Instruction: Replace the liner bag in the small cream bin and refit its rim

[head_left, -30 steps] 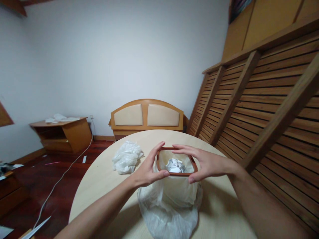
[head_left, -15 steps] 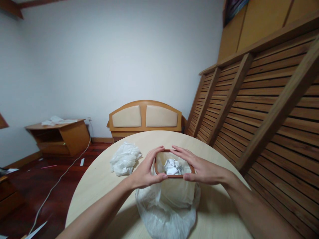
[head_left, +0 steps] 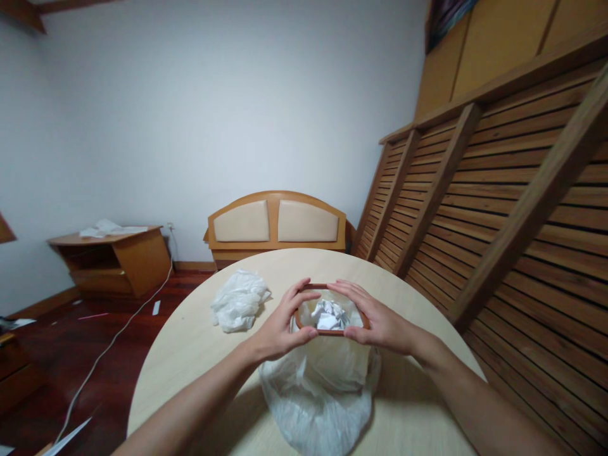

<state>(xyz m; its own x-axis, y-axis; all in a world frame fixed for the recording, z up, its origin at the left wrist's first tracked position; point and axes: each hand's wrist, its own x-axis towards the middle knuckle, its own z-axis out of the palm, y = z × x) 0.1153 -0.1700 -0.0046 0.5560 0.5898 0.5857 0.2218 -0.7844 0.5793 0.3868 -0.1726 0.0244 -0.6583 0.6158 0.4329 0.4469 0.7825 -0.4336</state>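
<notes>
On the round table (head_left: 190, 361) stands a small trash bin with a brown rim (head_left: 331, 332). Crumpled white paper (head_left: 329, 315) lies inside it. My left hand (head_left: 286, 322) clasps the rim's left end, thumb along the near edge and fingers on the far side, one reaching over the opening. Its right end is held the same way by my right hand (head_left: 375, 320). A translucent plastic bag (head_left: 318, 402) hangs around the bin and spreads over the table in front. A bunched white plastic bag (head_left: 240, 301) rests left of my left hand.
Beyond the table is a padded headboard (head_left: 275, 247) against the wall. A slatted wooden frame (head_left: 460, 183) leans along the right side. At left stand a low wooden cabinet (head_left: 142, 259) with papers on top and a white cable (head_left: 111, 351) across the floor.
A finger of my left hand has come inward over the opening. My right hand has shifted slightly left along the rim. The near rim edge sits a little higher in view.
</notes>
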